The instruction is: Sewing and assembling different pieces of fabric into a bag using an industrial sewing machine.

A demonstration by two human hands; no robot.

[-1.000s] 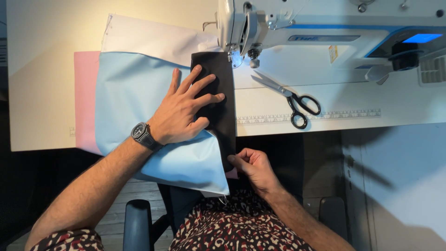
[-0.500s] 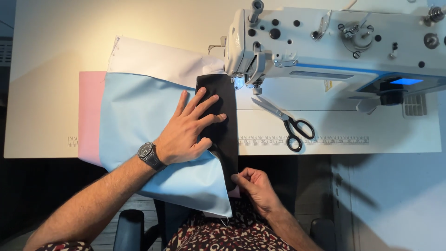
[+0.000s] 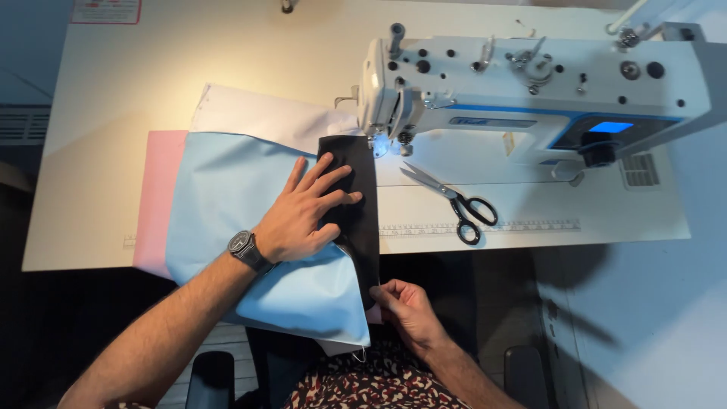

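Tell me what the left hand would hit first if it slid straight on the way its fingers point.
The left hand lies flat on the black fabric strip, fingers pointing up and right. Sliding on, it would probably first meet the sewing machine at its needle end, though depth is hard to judge from above.

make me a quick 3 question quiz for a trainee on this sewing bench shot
1. True or false: the left hand lies flat with fingers spread across the black fabric strip and the light blue fabric.
2. Which part of the black fabric strip does the right hand pinch? A) the end under the needle B) the near end, off the table edge C) the middle
3. What tool lies on the table to the right of the strip, in front of the sewing machine?

Key
1. True.
2. B.
3. Black-handled scissors, blades shut.
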